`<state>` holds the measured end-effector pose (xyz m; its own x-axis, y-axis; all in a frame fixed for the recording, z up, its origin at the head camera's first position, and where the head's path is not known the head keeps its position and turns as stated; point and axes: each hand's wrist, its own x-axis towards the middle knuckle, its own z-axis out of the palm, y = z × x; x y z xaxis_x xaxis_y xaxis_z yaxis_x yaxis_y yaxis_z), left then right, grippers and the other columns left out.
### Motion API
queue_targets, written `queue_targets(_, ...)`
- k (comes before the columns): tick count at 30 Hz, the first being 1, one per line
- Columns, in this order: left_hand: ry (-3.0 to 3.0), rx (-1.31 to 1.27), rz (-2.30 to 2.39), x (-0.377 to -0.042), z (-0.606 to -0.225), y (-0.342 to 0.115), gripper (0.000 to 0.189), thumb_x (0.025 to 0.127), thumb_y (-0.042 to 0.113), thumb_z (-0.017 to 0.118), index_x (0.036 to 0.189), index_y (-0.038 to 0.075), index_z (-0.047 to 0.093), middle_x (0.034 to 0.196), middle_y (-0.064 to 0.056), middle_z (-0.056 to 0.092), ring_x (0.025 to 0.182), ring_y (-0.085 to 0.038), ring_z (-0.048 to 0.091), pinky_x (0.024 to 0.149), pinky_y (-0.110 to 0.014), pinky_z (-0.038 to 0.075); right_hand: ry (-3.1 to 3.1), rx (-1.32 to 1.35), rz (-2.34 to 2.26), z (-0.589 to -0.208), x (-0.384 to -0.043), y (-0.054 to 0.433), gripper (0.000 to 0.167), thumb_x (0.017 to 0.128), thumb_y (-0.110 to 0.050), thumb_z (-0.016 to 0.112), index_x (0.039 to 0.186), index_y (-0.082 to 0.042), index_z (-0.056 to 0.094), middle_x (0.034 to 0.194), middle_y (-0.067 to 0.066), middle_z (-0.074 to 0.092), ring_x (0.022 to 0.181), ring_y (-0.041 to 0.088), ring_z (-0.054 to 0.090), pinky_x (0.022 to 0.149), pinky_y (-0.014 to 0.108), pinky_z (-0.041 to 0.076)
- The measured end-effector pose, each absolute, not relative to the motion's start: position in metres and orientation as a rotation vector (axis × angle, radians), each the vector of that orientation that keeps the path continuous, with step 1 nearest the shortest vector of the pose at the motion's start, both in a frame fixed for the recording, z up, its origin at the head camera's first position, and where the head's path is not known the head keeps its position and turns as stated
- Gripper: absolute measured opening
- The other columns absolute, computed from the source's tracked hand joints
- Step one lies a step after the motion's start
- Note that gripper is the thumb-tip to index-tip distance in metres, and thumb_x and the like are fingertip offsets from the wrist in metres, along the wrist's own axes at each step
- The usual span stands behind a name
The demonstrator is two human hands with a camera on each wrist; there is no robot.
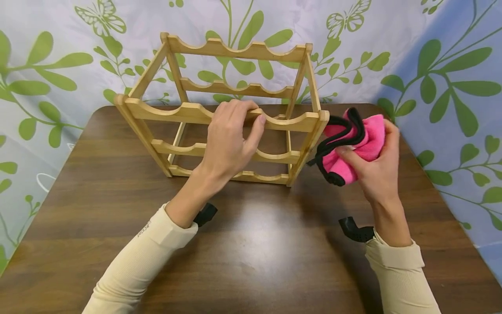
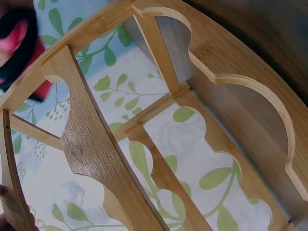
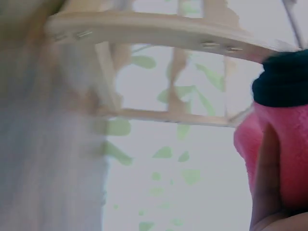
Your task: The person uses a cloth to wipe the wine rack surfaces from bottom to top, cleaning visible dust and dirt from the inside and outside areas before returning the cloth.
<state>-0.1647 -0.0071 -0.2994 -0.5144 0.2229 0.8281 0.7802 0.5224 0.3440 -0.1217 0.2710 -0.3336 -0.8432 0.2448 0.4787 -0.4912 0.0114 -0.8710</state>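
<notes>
gripping the top front rail (image 1: 188,113) of the wooden rack (image 1: 178,149) on the table (image 1: 251,266), the left hand (image 1: 229,139) apparently steadies it while the right hand (image 1: 380,170) clutches a pink cloth (image 1: 371,135) alongside, work seemingly under way, completed and outstanding portions indeterminable.

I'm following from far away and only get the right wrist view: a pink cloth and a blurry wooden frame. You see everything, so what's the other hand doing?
Observer: In the head view, the left hand grips the wooden rack by its top front rail.
Visitor: How many of those rails cross the front?
Observer: Three, one above another.
Visitor: And is that some machine working, or somebody's arms?
Observer: Somebody's: two cream sleeves show in the head view.
</notes>
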Motion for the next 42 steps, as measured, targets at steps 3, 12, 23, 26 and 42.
queue_targets(3,-2.007,-0.804,-0.944,-0.164,-0.299,-0.008,0.017,0.096,0.013,0.057,0.097,-0.003,0.063,0.086,-0.012,0.063,0.080,-0.030,0.054,0.076,-0.039,0.043,-1.429,0.335,2.024,-0.315,-0.122,0.262,0.064,0.067,0.028,0.062,0.123,0.004,0.042,0.123,0.026,0.052,0.106,0.034,0.055,0.075,0.031,0.056)
queue_targets(12,-1.980,-0.792,-0.949,-0.162,-0.301,-0.008,0.017,0.094,0.014,0.057,0.094,-0.003,0.063,0.085,-0.012,0.062,0.080,-0.031,0.054,0.076,-0.040,0.042,-1.431,0.734,2.097,-0.285,-0.129,0.238,0.062,0.076,0.024,0.054,0.135,0.007,0.045,0.132,0.030,0.046,0.113,0.039,0.051,0.090,0.038,0.050)
queue_targets(23,-1.885,-0.758,-0.954,-0.158,-0.305,-0.010,0.016,0.088,0.012,0.056,0.088,-0.003,0.061,0.078,-0.013,0.059,0.074,-0.031,0.051,0.071,-0.040,0.041,-1.939,1.017,1.808,-0.285,-0.126,0.227,0.065,0.100,-0.024,0.052,0.154,0.001,0.026,0.156,0.017,0.026,0.142,0.033,0.020,0.115,0.040,0.024)
queue_targets(26,-1.864,-0.750,-0.959,-0.158,-0.306,-0.012,0.016,0.087,0.013,0.057,0.087,-0.003,0.061,0.078,-0.013,0.059,0.074,-0.031,0.052,0.070,-0.040,0.041,-1.965,1.006,1.798,-0.285,-0.125,0.224,0.057,0.098,-0.007,0.043,0.153,-0.002,0.030,0.156,0.016,0.027,0.141,0.034,0.023,0.112,0.039,0.029)
queue_targets(42,-1.837,-0.734,-0.978,-0.158,-0.306,-0.016,0.018,0.086,0.013,0.056,0.086,-0.004,0.061,0.078,-0.014,0.060,0.074,-0.031,0.053,0.071,-0.041,0.042,-1.939,0.889,1.737,-0.284,-0.127,0.211,0.052,0.094,0.002,0.040,0.146,0.003,0.040,0.143,0.016,0.046,0.126,0.033,0.040,0.100,0.033,0.040)
